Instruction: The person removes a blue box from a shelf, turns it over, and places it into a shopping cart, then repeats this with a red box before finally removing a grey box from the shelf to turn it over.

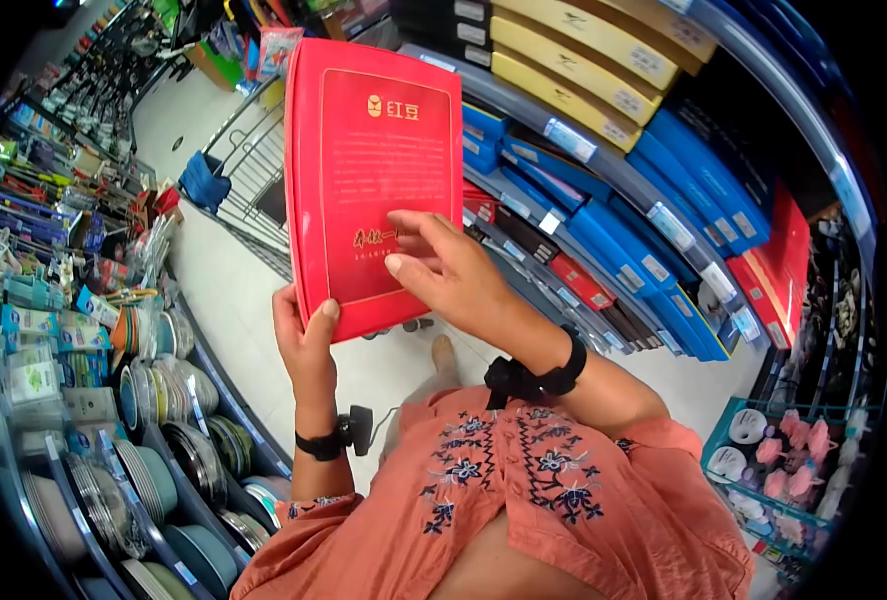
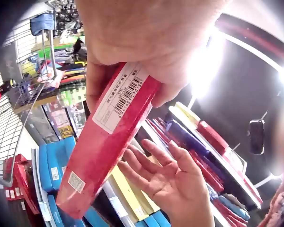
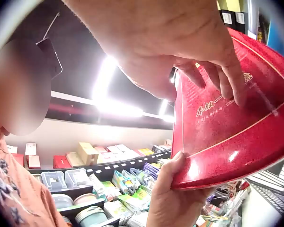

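Observation:
A flat red box (image 1: 388,180) with gold print and a gold border line is held up in front of the person. Its lower left corner is gripped by the left hand (image 1: 308,340), thumb on the printed face and fingers behind. In the left wrist view, the box's narrow side carries a white barcode label (image 2: 120,97) and a small square code sticker (image 2: 76,181). The right hand (image 1: 468,285) is over the lower right of the printed face, its fingers loosely bent and the fingertips close at the surface. Nothing is pinched between them.
Behind the box stands a wire shopping cart (image 1: 248,130) with a blue cloth (image 1: 204,180) on it. Shelves of blue boxes (image 1: 618,250) and yellow boxes (image 1: 573,60) rise on the right. Stacked bowls and plates (image 1: 173,470) fill the left shelves.

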A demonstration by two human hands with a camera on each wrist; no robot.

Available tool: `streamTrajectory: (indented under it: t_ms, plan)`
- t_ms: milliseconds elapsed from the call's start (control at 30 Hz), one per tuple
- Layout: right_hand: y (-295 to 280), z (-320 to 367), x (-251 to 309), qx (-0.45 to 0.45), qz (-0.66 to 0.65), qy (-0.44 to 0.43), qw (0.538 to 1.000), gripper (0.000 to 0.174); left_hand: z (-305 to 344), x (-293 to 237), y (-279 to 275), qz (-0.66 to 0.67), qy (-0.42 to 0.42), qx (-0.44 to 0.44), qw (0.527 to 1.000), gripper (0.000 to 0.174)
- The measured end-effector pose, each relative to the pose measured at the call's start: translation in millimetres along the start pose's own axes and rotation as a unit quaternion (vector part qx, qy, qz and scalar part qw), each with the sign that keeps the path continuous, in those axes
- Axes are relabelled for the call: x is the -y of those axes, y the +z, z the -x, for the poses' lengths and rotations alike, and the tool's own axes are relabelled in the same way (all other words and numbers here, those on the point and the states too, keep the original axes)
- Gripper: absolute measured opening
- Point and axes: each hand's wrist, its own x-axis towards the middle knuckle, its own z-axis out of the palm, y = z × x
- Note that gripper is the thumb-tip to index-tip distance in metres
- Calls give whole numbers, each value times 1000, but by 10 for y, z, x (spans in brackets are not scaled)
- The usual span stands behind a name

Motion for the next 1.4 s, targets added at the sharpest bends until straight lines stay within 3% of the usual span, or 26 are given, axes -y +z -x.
streamTrajectory:
  t_ms: [167,200,333,567,700,733,833,967,1067,1200,1400]
  plan:
    - [-139,342,263,-29,-91,-2,995,70,316,-315,181,-105,85,13,991,40]
    - [-187,415,333,-29,-97,37,994,78,373,-376,224,-125,96,19,987,45]
    - [-322,631,495,-52,-176,6,983,88,423,-542,363,-265,325,81,904,58]
    - [-422,1015,591,-165,-291,-29,942,81,678,-922,684,-356,485,135,787,61]
    - [-543,1143,613,-193,-322,-40,926,62,879,-1027,961,-396,531,163,731,54]
    - [-576,1167,609,-209,-317,-37,924,49,908,-963,1020,-398,534,168,727,64]
    - [-786,1234,518,-219,-354,-37,908,43,1052,-1015,1173,-400,519,215,724,70]
    - [-1158,1409,421,-188,-378,-40,906,46,1085,-1135,1288,-339,485,341,730,72]
    - [-1466,1568,208,-190,-396,-23,898,52,809,-1077,1344,-283,468,345,762,66]
    - [-1739,1782,38,-150,-401,-31,903,52,314,-913,1429,-241,439,278,820,46]
    - [-1898,1971,-87,-210,-406,-11,889,41,236,-808,1613,-258,431,289,815,38]
